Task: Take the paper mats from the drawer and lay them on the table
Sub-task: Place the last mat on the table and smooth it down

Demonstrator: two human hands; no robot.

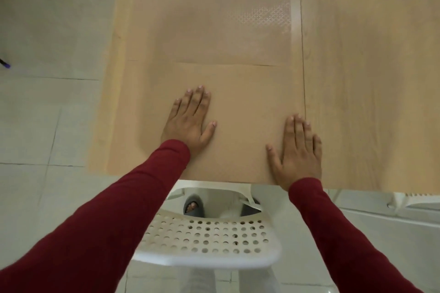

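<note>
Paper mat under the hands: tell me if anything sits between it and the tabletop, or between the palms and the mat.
Nothing visible does. Both the left hand and right hand press flat on the near paper mat, which lies directly on the table, its far edge meeting another mat.

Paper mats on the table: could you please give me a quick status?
Left hand and right hand flat, open, on near mat. Far mat laid beyond. White chair below; nothing in the way.
</note>
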